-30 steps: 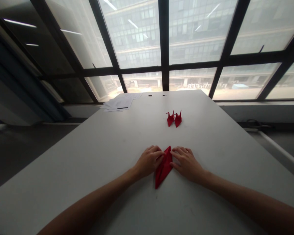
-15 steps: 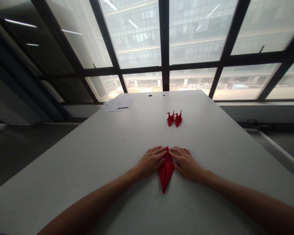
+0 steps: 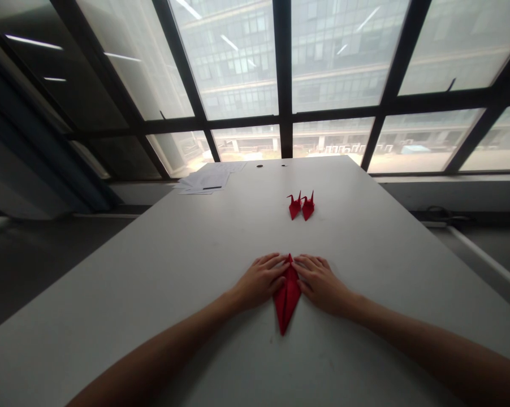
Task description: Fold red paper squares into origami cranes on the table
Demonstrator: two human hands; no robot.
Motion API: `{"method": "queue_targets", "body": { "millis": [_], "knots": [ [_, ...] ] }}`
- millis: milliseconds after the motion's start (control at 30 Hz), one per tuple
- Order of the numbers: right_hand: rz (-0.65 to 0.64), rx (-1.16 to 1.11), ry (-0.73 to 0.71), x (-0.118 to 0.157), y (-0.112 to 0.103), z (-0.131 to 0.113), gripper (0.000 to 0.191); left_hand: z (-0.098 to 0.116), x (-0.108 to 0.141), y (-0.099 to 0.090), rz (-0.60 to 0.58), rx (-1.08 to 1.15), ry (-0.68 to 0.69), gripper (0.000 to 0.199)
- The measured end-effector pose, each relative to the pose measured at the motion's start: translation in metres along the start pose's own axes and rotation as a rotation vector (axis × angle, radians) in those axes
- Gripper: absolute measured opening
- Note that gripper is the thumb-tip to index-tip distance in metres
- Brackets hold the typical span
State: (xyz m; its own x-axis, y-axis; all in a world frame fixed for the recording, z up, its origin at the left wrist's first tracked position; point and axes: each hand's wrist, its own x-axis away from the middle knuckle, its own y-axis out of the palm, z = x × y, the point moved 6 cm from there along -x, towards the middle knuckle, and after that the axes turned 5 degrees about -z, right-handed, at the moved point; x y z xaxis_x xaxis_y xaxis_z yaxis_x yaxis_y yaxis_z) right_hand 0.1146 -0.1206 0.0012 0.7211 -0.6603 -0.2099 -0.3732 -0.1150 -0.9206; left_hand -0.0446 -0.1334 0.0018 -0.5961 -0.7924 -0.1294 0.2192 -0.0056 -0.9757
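A red paper (image 3: 287,305) folded into a long diamond lies flat before me, a crease down its middle and one point towards me. My left hand (image 3: 261,280) rests on its left edge, fingers stretched out and thumb on the paper. From the other side my right hand (image 3: 318,280) lies with extended fingers on the right edge. The fingertips of both hands nearly meet close to the far tip, covering part of the upper paper. Beyond them stand two red paper cranes, a left crane (image 3: 294,210) and a right crane (image 3: 308,210), side by side.
The white table (image 3: 165,271) stretches away to a large framed window (image 3: 285,135). Loose white sheets (image 3: 204,180) lie at its far left, with a dark pen-like stick (image 3: 212,187) on them. A dark round hole (image 3: 259,166) shows near the far edge.
The view has shifted very slightly. Both hands stay on the folded red paper, with no clear movement of the fingers or the cranes.
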Motion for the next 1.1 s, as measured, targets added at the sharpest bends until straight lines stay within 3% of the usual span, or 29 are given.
{"method": "queue_targets", "body": {
  "millis": [400, 1100],
  "knots": [
    [-0.009, 0.015, 0.004, -0.0012, 0.0017, 0.0000, 0.046, -0.0028, 0.0009, -0.0011, 0.018, 0.065, 0.019, 0.046],
    [-0.008, 0.031, -0.003, -0.0014, 0.0028, -0.0005, 0.045, -0.0049, 0.0024, 0.0026, -0.010, -0.020, -0.004, 0.051]
  ]
}}
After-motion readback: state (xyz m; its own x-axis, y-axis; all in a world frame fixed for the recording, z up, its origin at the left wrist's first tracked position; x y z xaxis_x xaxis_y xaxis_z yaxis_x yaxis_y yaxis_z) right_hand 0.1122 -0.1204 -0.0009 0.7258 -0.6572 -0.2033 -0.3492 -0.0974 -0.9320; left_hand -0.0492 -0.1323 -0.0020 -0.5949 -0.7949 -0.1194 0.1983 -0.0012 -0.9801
